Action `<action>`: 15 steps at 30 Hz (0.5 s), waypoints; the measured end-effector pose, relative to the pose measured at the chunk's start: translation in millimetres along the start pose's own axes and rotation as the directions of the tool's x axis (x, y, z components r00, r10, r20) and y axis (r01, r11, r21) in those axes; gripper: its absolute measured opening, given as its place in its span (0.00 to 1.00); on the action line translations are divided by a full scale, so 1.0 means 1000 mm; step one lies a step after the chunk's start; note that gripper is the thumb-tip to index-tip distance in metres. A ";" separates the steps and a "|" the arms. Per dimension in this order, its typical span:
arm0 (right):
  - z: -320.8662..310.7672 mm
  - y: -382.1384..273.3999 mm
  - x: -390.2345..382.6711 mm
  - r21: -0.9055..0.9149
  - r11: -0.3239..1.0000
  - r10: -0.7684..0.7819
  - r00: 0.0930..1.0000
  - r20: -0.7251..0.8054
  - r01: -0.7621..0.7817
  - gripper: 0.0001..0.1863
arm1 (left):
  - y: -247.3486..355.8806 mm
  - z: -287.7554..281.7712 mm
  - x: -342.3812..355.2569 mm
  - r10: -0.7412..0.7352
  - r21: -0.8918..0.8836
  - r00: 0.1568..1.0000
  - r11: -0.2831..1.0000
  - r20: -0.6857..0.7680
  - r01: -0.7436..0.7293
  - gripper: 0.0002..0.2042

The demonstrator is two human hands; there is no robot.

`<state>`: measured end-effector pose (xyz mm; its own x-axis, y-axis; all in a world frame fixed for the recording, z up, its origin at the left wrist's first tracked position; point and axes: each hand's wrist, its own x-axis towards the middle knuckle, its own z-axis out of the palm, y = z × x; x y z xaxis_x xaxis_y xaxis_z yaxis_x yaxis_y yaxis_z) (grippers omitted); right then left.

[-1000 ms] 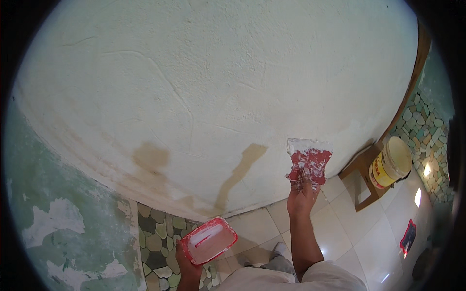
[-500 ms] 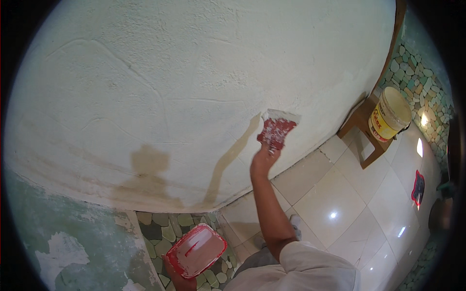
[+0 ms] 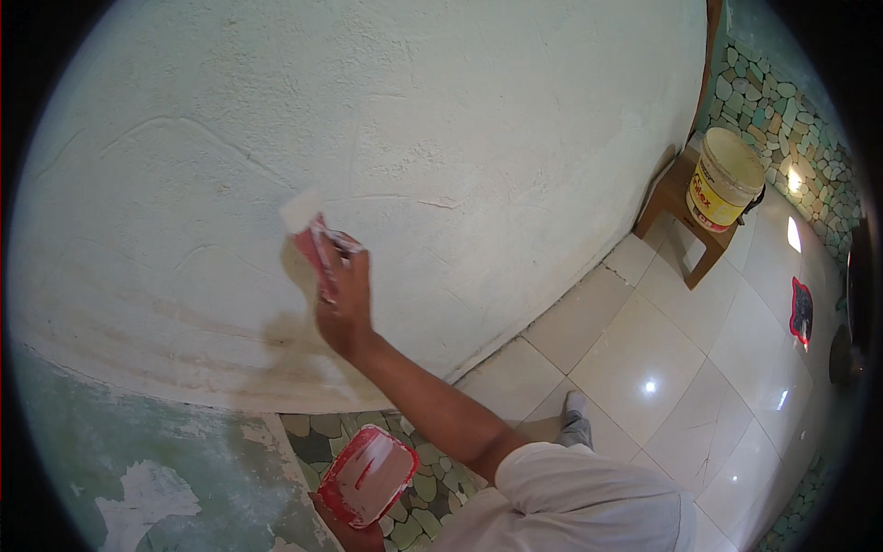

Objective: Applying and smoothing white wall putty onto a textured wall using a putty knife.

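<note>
My right hand (image 3: 346, 308) grips a red putty knife (image 3: 315, 250) smeared with white. Its pale blade meets or nearly meets the white, rough-plastered wall (image 3: 515, 138), left of the wall's middle. Faint ridges run across the plaster near the blade. Low in the view, my left hand (image 3: 357, 535) supports a red plastic tray (image 3: 340, 508) from beneath, its fingers mostly hidden. Pinkish-white filler (image 3: 391, 474) lies in the tray, with a red streak showing through.
A yellow-labelled bucket (image 3: 713, 204) stands on a brown stool (image 3: 676, 179) by the wall at right. Glossy tiles (image 3: 635, 359) cover the floor. A dark, red-edged flat thing (image 3: 801, 311) lies farther right. Peeling green wall (image 3: 83, 432) fills the lower left.
My right hand has swung left along the wall with the putty knife, which now tilts the other way. The tray has shifted only slightly. The whole view has turned a little.
</note>
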<state>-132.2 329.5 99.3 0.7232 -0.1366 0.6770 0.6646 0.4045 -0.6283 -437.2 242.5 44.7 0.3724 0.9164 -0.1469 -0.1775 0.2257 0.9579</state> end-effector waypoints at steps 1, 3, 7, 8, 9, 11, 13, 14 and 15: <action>-0.016 0.004 -0.003 -0.027 0.999 -0.027 1.000 0.012 0.027 0.30 | 0.000 -0.005 0.002 -0.025 -0.051 0.999 0.998 0.028 0.026 0.28; -0.055 0.012 -0.018 0.307 0.917 0.291 0.953 -0.084 -0.253 0.23 | 0.002 -0.005 0.000 -0.045 -0.103 0.998 0.993 0.046 0.049 0.28; -0.155 0.083 -0.018 -0.272 0.907 0.236 0.923 -0.302 -0.321 0.18 | 0.016 0.025 -0.016 -0.126 -0.080 0.991 0.989 -0.047 0.122 0.27; -0.171 0.098 -0.011 -0.381 0.870 0.189 0.926 -0.328 -0.313 0.16 | 0.016 0.028 -0.017 -0.123 -0.048 0.992 0.991 -0.038 0.121 0.27; -0.178 0.108 0.000 -0.385 0.867 0.191 0.925 -0.328 -0.316 0.16 | 0.014 0.024 -0.016 -0.129 -0.046 0.991 0.991 -0.039 0.127 0.27; -0.186 0.122 0.021 -0.386 0.903 0.060 0.946 -0.317 -0.187 0.14 | 0.004 0.006 -0.013 -0.086 -0.064 0.996 0.994 -0.009 0.085 0.27; -0.180 0.124 0.030 -0.367 0.900 0.123 0.945 -0.304 -0.235 0.15 | 0.001 0.006 -0.013 -0.082 -0.064 0.997 0.995 0.004 0.082 0.26; -0.175 0.122 0.033 -0.344 0.897 0.181 0.940 -0.289 -0.278 0.15 | 0.001 0.006 -0.014 -0.072 -0.068 0.997 0.995 0.019 0.073 0.26; -0.167 0.119 0.034 -0.364 0.896 0.154 0.946 -0.284 -0.255 0.17 | 0.001 0.007 -0.014 -0.071 -0.065 0.997 0.995 0.017 0.072 0.26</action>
<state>3.4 221.9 -16.6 0.8404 -0.3238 0.4347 0.4789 0.0680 -0.8752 -436.6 227.5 49.4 0.3995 0.8923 -0.2103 -0.2094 0.3122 0.9267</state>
